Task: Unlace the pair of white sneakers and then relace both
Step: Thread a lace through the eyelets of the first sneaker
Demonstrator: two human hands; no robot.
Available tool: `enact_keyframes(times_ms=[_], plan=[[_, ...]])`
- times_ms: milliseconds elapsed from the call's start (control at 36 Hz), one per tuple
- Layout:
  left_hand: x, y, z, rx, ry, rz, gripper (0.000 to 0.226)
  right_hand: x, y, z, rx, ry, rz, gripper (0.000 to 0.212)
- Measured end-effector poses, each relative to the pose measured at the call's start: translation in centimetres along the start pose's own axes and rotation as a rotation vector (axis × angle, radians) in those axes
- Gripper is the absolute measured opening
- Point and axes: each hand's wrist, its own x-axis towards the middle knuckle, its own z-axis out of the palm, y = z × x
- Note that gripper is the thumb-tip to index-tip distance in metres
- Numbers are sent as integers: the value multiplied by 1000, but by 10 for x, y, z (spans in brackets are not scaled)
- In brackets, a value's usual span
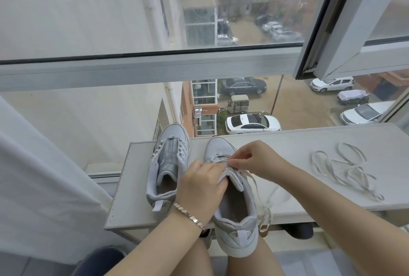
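The near sneaker point(236, 209) has its tongue gripped by the left hand point(200, 187); the right hand point(256, 160) pinches its lace point(254, 181).

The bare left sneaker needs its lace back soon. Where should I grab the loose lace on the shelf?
Pinch the loose lace at its near tip, coming from above: it lies flat in overlapping loops, so a mid-loop grab would probably tangle it.

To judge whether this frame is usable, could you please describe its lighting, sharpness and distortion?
Head view: soft, even daylight, faint shadows, no harsh glare; the wide lens bows the pale window frame; the upper window pane is hazy. The left hand on the white sneaker and the right hand pinching its white shoelace look fairly sharp.
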Motion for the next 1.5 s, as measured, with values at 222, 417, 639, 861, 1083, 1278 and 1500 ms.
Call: enact_keyframes(times_ms=[222,417,639,861,1083,1278,1500], plan=[[2,5,1,4,23,36,32,7,-11,-10,-216,-147,46,14],[1,3,-1,-17,-32,18,31,1,1,-17,-385,-39,64,21],[0,3,-3,-60,-50,32,20,-24,83,-94,-452,534,468,12],[-1,4,-4,-120,-129,-16,17,-24,41,-61,831,336,149,24],[-1,4,-7,-137,-184,-45,29,-19,-20,-32,1555,2,180,23],[-2,2,-6,-156,-215,-60,20,-14,-8,-18,165,45,121,26],[-3,1,-5,-123,-207,-12,18,-11,-4,-19,-310,-49,-60,17]])
